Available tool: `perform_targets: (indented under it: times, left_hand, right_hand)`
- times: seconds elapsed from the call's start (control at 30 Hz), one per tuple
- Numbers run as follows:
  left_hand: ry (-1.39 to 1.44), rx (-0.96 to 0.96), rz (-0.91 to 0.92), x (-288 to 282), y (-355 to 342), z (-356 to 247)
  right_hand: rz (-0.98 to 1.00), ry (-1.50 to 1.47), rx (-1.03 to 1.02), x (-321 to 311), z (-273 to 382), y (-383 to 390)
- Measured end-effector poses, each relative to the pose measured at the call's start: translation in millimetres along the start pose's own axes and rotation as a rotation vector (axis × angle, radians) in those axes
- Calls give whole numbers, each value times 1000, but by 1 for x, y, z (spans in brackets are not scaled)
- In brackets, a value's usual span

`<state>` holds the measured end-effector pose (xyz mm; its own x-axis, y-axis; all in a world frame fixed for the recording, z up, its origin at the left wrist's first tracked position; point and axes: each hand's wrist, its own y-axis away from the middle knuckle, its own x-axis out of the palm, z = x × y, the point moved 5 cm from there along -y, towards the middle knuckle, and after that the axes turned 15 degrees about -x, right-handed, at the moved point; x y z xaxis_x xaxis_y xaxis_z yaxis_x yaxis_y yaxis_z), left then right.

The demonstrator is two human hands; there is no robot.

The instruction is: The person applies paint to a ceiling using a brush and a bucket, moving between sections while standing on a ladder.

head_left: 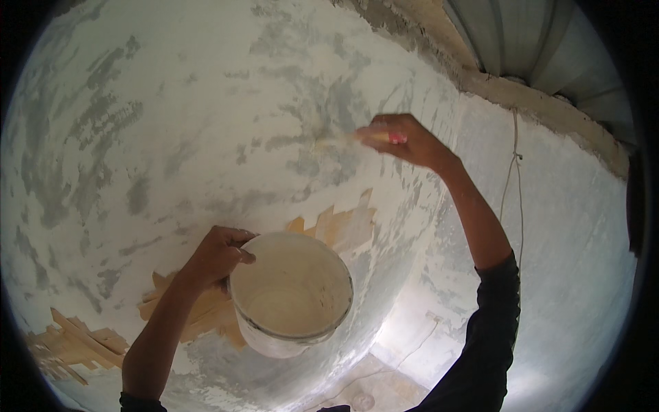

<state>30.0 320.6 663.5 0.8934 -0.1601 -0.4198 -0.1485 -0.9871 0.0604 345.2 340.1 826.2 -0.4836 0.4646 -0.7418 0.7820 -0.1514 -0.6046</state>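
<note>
My left hand (218,255) grips the rim of a round white bucket (271,342), with the thumb over the edge. Pale cream residue coats the inside of the bucket; how much liquid is in it I cannot tell. Up and to the right, my right hand (410,143) is closed round the handle of a paintbrush (376,135), pale with a red end. The brush points left at the wall (206,89), and its bristles are smeared by motion. Patchy white paint covers this wall, with grey showing through.
Yellow-brown painted patches (99,340) with jagged edges run along the lower wall. On the right, a cord (515,158) hangs down the adjoining wall. A rough ledge (508,93) and ribbed roof sheets (528,34) are at upper right. The floor (374,378) shows at the bottom.
</note>
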Motion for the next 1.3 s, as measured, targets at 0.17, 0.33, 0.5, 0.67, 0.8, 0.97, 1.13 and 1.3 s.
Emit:
perform_targets:
  times: [0.17,0.33,0.5,0.67,0.8,0.97,1.13,1.3]
  left_hand:
    - [-8,11,-10,2,5,-7]
    - [-7,-40,-31,3,9,-10]
    - [-69,-51,-16,6,10,-17]
    - [-47,-16,5,12,7,-20]
    - [93,-36,23,16,2,-15]
    - [7,7,20,8,-3,6]
    - [25,-97,54,14,0,9]
    - [15,-126,85,17,-7,19]
  right_hand:
    - [-114,117,13,-51,-45,-46]
    - [-387,359,-116,-83,-47,-71]
    - [-529,550,-200,-88,-43,-71]
    - [-452,404,-170,-57,-53,-70]
    - [-318,493,-121,-7,-37,-34]
    - [-74,241,51,61,8,35]
    - [145,-122,101,87,24,76]
    - [263,201,-84,79,32,50]
